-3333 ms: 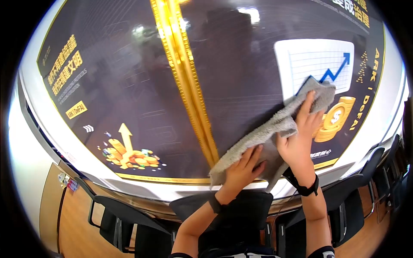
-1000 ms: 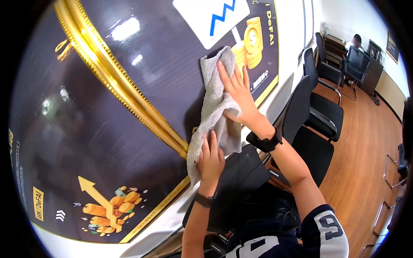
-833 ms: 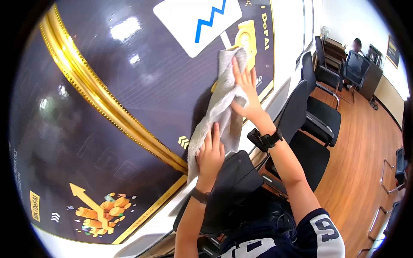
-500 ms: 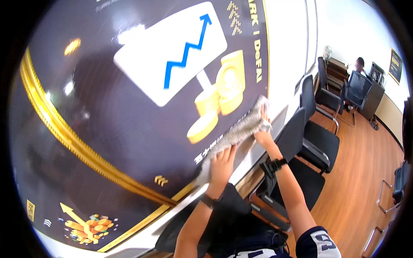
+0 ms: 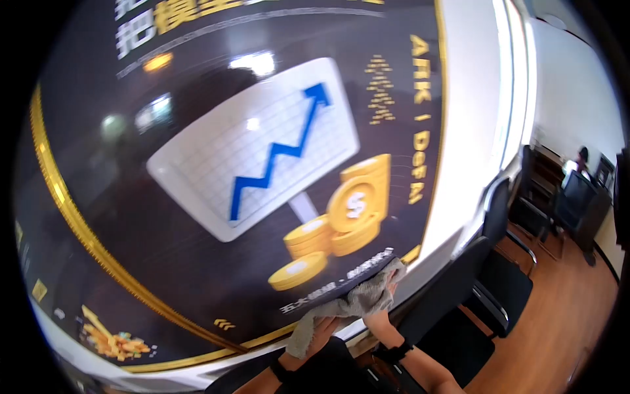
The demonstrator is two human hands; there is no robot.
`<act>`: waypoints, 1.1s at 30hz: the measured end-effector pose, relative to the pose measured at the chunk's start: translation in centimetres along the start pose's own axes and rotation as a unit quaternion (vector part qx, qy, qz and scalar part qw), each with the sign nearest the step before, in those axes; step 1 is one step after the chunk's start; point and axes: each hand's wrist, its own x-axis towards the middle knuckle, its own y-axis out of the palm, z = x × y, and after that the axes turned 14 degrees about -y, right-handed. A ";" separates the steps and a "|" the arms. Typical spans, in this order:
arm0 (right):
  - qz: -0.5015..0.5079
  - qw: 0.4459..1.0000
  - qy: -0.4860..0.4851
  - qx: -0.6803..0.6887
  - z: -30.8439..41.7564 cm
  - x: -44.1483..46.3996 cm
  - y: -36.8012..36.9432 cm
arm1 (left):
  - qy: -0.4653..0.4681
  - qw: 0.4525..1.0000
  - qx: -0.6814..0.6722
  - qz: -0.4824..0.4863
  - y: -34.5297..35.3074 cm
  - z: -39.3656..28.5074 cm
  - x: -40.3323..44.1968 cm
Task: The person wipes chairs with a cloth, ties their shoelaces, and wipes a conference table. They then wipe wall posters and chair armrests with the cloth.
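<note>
A grey cloth point(image 5: 367, 295) lies bunched near the lower edge of a dark wall poster point(image 5: 216, 282) with a blue arrow chart and gold coins. My right hand point(image 5: 378, 320) grips the cloth's right part, its fingers partly covered by the folds. My left hand point(image 5: 321, 332) holds the left part, where the cloth drapes down over the fingers. Each wrist has a black band. The cloth is just below a line of white lettering.
Black chairs point(image 5: 449, 289) line the wall on the right, close to my right arm. A gold trim strip point(image 5: 98, 249) runs down the poster's left side. A person point(image 5: 581, 161) is at a desk at the far right, beyond the wooden floor point(image 5: 525, 348).
My view has tilted up, showing more of the poster's top. The cloth, stretched out along the poster before, is now more bunched, with both hands still on it.
</note>
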 end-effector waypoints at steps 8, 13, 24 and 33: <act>0.067 0.986 -0.155 0.010 11.5 1.6 3.0 | -0.104 0.990 0.073 -0.061 -8.2 6.3 -8.3; 0.079 0.959 -0.272 -0.015 19.9 5.6 3.8 | -0.106 0.967 0.178 -0.145 -14.4 10.4 -9.8; -0.057 0.864 -0.500 -0.014 41.6 11.8 9.5 | -0.255 0.872 0.267 -0.322 -31.1 20.3 -14.1; -0.088 0.781 -0.618 -0.017 58.3 12.2 15.3 | -0.306 0.809 0.283 -0.414 -39.4 27.1 -20.2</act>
